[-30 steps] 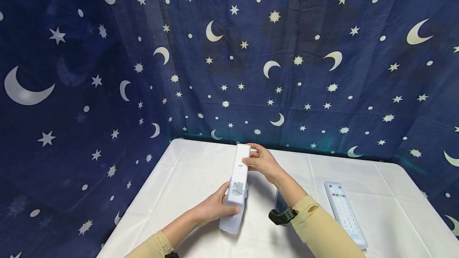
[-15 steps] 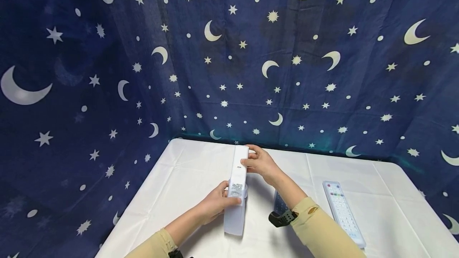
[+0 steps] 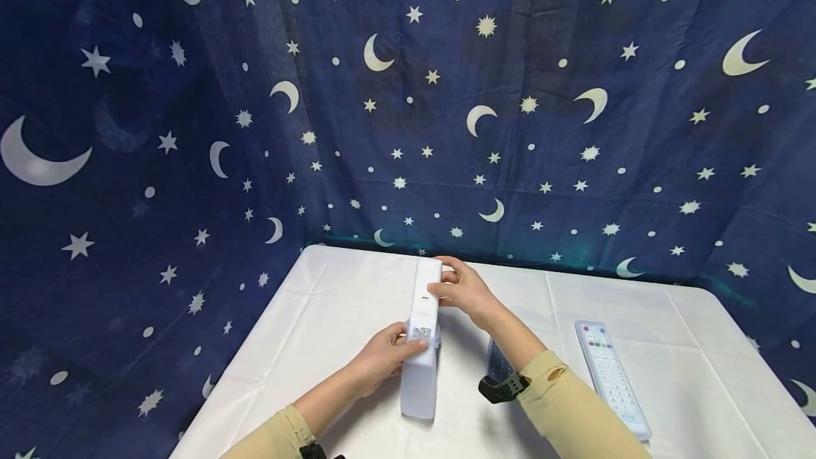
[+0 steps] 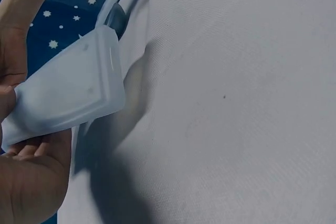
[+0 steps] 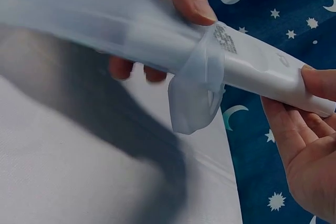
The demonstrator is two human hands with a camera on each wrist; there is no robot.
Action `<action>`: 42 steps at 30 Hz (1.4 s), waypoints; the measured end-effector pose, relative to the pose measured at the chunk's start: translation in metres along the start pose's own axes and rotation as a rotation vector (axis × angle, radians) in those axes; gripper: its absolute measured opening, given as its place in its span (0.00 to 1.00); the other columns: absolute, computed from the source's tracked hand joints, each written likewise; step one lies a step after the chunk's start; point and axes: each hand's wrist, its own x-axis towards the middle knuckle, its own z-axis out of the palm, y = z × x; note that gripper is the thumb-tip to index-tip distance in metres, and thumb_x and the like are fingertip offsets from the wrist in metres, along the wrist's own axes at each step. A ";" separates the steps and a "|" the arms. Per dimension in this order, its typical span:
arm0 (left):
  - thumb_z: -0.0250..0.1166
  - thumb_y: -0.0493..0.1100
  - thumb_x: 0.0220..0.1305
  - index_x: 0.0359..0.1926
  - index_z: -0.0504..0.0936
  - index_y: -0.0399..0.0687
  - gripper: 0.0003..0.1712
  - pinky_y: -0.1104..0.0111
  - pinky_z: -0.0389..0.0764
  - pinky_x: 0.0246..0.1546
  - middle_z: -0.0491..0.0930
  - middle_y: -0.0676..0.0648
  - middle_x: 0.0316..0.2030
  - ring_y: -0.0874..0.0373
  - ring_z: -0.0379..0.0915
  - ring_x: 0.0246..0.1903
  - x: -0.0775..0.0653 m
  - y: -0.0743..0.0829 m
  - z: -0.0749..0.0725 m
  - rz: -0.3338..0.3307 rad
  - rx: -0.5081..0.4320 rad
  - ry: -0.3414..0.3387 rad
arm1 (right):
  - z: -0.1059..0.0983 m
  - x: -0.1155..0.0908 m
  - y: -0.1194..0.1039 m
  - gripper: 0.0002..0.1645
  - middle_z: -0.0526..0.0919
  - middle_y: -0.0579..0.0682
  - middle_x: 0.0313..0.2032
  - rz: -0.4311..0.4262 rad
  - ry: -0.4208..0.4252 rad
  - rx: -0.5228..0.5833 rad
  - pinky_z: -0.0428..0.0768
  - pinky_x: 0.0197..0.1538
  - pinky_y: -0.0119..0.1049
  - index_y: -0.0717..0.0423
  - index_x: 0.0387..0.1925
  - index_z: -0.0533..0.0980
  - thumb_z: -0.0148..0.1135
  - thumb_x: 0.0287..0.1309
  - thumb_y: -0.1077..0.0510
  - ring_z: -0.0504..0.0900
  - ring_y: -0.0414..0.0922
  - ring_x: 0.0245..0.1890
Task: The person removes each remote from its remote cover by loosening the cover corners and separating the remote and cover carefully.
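A white remote control, its back with a grey label turned up, sits partly inside a translucent pale-blue silicone sleeve. My left hand grips the sleeve near its mouth, thumb on top beside the label and fingers underneath. With thumb and fingers, my right hand pinches the bare far end of the remote. In the right wrist view, a loose flap of the sleeve hangs below the remote at the mouth. The left wrist view shows the closed end of the sleeve held above the table.
Another remote control in a pale sleeve lies buttons up at the right of the white-covered table. A dark remote-like thing is partly hidden behind the right forearm. A blue star-patterned curtain stands behind the table and at left.
The remote has gone deeper into the sleeve, which now covers part of its label. My left thumb has slid up toward the sleeve's mouth. The right hand has barely moved.
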 end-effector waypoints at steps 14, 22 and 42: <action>0.69 0.36 0.68 0.73 0.58 0.40 0.39 0.53 0.81 0.52 0.83 0.41 0.52 0.47 0.81 0.51 -0.003 0.003 0.000 0.022 -0.054 -0.134 | -0.008 -0.001 -0.006 0.39 0.85 0.58 0.46 -0.029 -0.041 -0.003 0.86 0.44 0.46 0.60 0.71 0.66 0.69 0.59 0.67 0.85 0.48 0.42; 0.69 0.37 0.66 0.66 0.65 0.30 0.34 0.53 0.80 0.55 0.82 0.40 0.53 0.47 0.80 0.52 -0.003 0.004 0.000 -0.021 -0.086 -0.109 | -0.006 0.001 -0.002 0.40 0.84 0.60 0.50 -0.018 -0.052 0.033 0.86 0.46 0.46 0.60 0.72 0.65 0.70 0.60 0.66 0.85 0.49 0.44; 0.69 0.33 0.64 0.76 0.57 0.45 0.44 0.54 0.83 0.48 0.83 0.43 0.52 0.47 0.82 0.49 0.001 0.009 0.004 -0.045 -0.106 -0.124 | -0.004 -0.001 -0.003 0.40 0.85 0.59 0.52 0.002 -0.048 -0.021 0.86 0.46 0.46 0.59 0.72 0.65 0.70 0.61 0.65 0.85 0.49 0.44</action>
